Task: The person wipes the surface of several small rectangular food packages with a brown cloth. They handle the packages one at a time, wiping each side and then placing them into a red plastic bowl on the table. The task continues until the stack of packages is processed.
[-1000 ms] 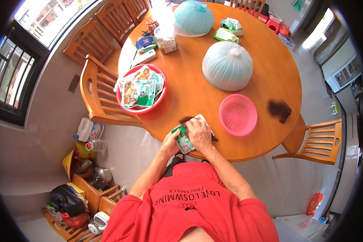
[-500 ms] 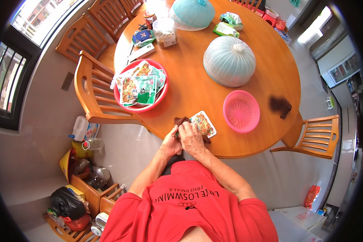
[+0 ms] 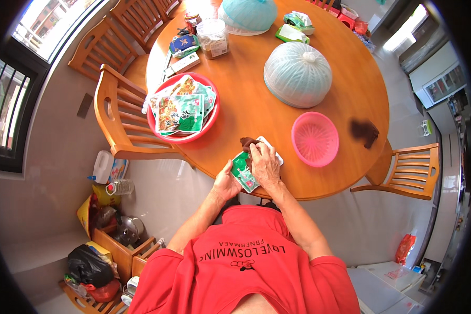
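Note:
At the table's near edge my left hand grips a green food packet by its left side. My right hand is closed on a dark brown cloth and presses it against the packet's face. Behind the right hand another packet lies on the table, mostly covered, with only its pale edge showing. To the left, a red basin is heaped with similar green and white packets. A pink plastic basket stands to the right of my hands.
A pale mesh food cover and a blue one stand farther back on the round wooden table. Beside the basin are a clear jar and tissue packs lie across. A dark cloth lies right. Wooden chairs ring the table.
The held packet has turned so its green face shows. My right hand has moved right and spread the brown cloth over it, covering more of the packet on the table.

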